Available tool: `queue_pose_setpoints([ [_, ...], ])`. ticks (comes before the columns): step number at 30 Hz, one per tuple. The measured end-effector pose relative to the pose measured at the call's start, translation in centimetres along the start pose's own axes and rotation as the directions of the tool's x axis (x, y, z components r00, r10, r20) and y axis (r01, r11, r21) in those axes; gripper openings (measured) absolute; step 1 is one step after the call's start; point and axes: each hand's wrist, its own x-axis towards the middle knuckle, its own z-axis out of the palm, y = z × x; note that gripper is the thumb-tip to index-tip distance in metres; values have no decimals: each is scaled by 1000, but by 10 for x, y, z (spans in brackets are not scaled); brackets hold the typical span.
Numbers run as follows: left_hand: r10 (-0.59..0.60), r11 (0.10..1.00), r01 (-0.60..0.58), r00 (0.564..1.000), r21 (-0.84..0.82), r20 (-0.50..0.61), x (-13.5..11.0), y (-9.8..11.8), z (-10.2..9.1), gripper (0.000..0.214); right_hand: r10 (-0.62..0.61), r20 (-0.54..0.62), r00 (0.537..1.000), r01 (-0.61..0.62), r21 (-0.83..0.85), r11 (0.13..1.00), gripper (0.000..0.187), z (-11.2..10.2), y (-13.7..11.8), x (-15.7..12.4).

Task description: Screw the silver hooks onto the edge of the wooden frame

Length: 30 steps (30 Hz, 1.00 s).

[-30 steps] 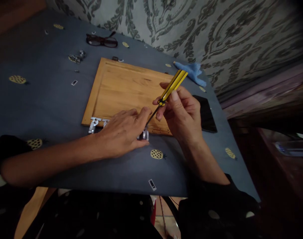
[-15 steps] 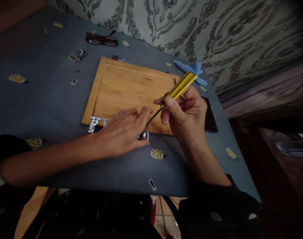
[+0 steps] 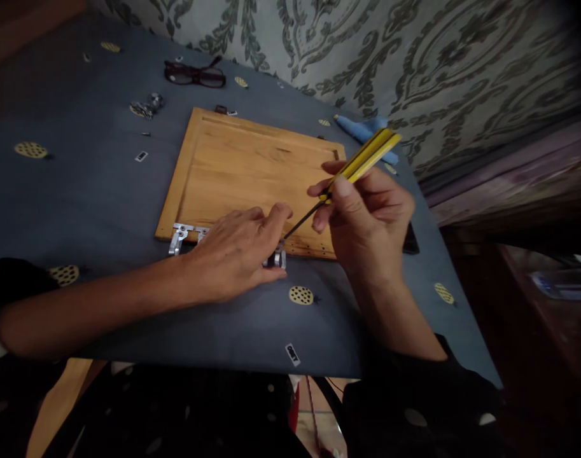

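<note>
My right hand [image 3: 371, 210] is closed on a screwdriver [image 3: 364, 162] with a yellow and black handle. Its thin shaft slants down to the left, its tip at a metal hinge [image 3: 279, 256] on the near edge of a wooden panel [image 3: 252, 165]. My left hand [image 3: 242, 251] bends over that edge, thumb on the near side and forefinger above, holding the hinge between them; its other fingertips are hidden. Left of this hand, another silver hinge [image 3: 179, 238] sits at the panel's corner, and one more hinge [image 3: 202, 233] is partly covered by my hand.
Dark-framed glasses [image 3: 195, 75] lie at the back of the cloth-covered table [image 3: 94, 210]. Small metal parts [image 3: 147, 106] and a loose screw [image 3: 146, 133] are at the left. A blue cloth-like thing [image 3: 359, 129] lies by the patterned wall; a dark flat object [image 3: 411, 242] is behind my right hand.
My right hand and the screwdriver handle have shifted right, leaving the shaft at a lower slant with its tip still by the hinge. My left hand has stayed in place.
</note>
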Motion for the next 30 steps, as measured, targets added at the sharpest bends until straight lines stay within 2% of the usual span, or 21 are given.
queue_pose_setpoints([
  [2, -19, 1000, 19, 1000, -6, 16, 0, 0, 0, 59, -62, -95, 993, 62, -6, 998, 6, 0, -3, -1],
  [4, -27, 1000, 28, 999, -9, 26, 0, 0, 0, 61, -81, -124, 989, 78, -25, 997, 5, 0, -3, -2],
  [10, -34, 999, 34, 999, -14, 9, 0, 0, 0, 57, -50, -18, 999, 49, -44, 998, 16, 3, 4, -7],
  [23, -16, 1000, 16, 1000, -15, -3, 0, -1, 1, 57, -38, -21, 999, 37, -72, 997, 19, 6, -2, -9],
  [30, -31, 999, 31, 1000, -31, 7, 1, -1, 1, 61, -40, 35, 999, 42, -74, 996, 18, 9, -12, -14],
])
